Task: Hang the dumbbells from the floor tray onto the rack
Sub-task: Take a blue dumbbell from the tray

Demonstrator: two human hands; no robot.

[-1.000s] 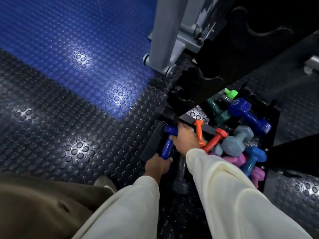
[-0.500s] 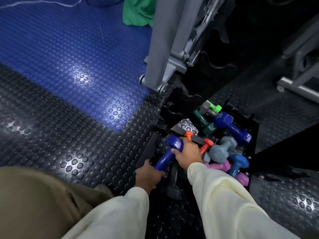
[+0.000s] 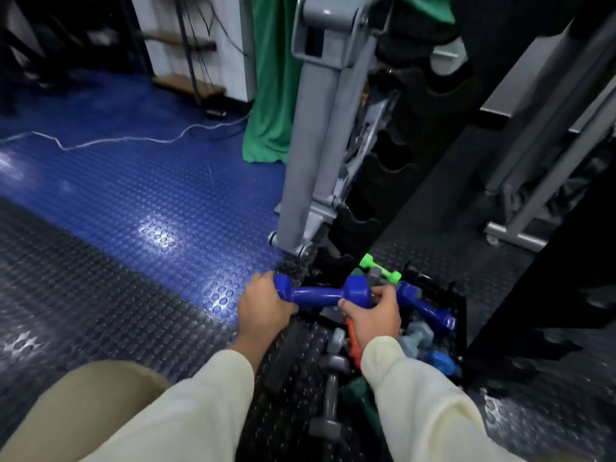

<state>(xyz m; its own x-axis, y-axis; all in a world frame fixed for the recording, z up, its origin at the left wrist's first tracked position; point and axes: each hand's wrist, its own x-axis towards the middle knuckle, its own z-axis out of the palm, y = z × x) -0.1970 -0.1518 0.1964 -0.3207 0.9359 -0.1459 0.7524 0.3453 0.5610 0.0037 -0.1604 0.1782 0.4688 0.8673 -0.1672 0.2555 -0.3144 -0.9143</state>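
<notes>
I have the blue dumbbell (image 3: 321, 294) up off the pile, level, held crosswise over the near edge of the tray (image 3: 461, 315). My left hand (image 3: 263, 306) is wrapped round its left head and my right hand (image 3: 373, 313) pinches the right head from below and behind, so both hands are closed on the same weight. It sits in the air just in front of the rack (image 3: 383, 181), whose black scalloped cradles climb away from me beside the grey post (image 3: 316, 135).

The rest of the load is in the tray underneath: a second blue one (image 3: 426, 306), a lime one (image 3: 380, 270) at the far end, grey (image 3: 416, 335) and orange (image 3: 353, 341) ones under my right wrist.

What worries me from here is mostly the grip. I hold the heads, not the bar (smooth coated ends, I judge them slippery), and a tilt on the way up could let one end slide out and drop it onto the heap or my fingers. The cradles are dark and hard to read from this view, so I might catch a head on a scallop edge instead of seating the bar. The post stands close on the left; a wide swing would knock it. My right sleeve (image 3: 416, 395) hangs low over the pile and could snag.
</notes>
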